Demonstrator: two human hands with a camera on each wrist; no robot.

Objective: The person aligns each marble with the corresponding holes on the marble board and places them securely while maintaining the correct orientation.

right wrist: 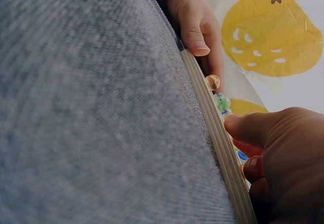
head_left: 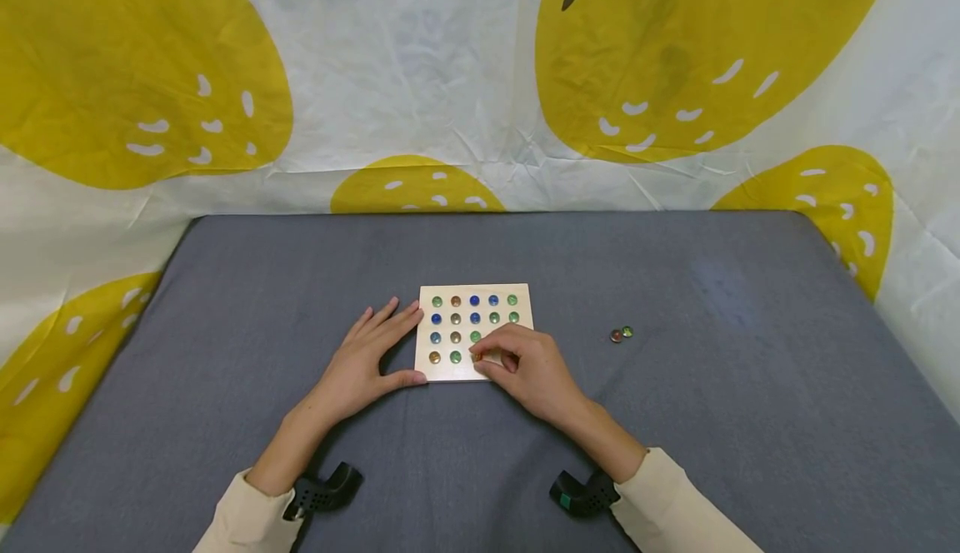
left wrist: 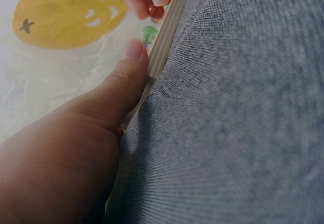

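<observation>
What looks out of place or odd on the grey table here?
Two marbles lie loose on the grey table, to the right of the wooden board where the rest sit in rows. The right hand pinches a red marble over the board's near edge; the left hand steadies the board.

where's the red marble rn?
Head view: the red marble is pinched in the right hand over the wooden board's bottom row, right of a green marble.

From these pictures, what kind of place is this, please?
Probably a makeshift tabletop set-up indoors, not a workshop. A grey cloth-covered surface is backed by a creased white sheet with yellow fruit prints, and a small wooden board of glass marbles lies between the two hands.
</observation>
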